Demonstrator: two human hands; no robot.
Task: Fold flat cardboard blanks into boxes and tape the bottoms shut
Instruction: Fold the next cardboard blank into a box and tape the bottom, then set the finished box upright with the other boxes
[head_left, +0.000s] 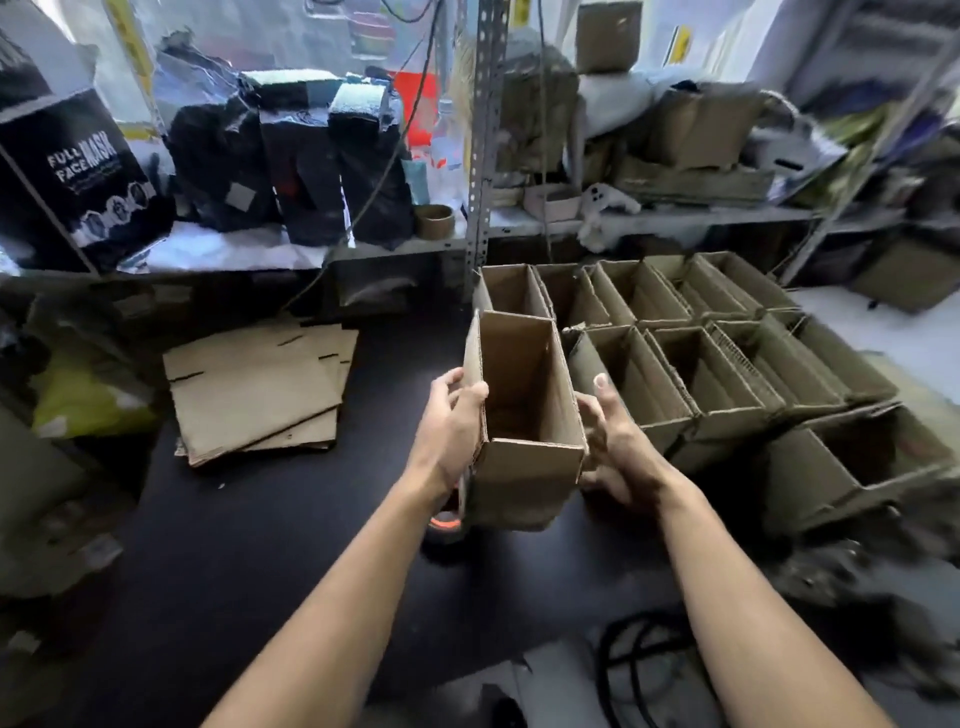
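Note:
An upright, open-topped cardboard box (524, 462) stands in the middle of the dark table (260, 545). My left hand (449, 421) grips its left wall, thumb over the top edge. To the box's right is my right hand (615, 441), fingers spread and loosely bent; it touches or nearly touches the right wall. A tape roll with an orange core (448, 519) lies at the box's left foot, partly hidden by my left wrist. Flat cardboard blanks (260, 384) lie stacked to the left.
Several folded open boxes (701, 332) stand in rows to the right, reaching the held box. Behind runs a metal shelf (478, 156) with black packages (291, 156), a brown tape core (434, 221) and more cartons. A black cable (623, 670) coils near the front edge.

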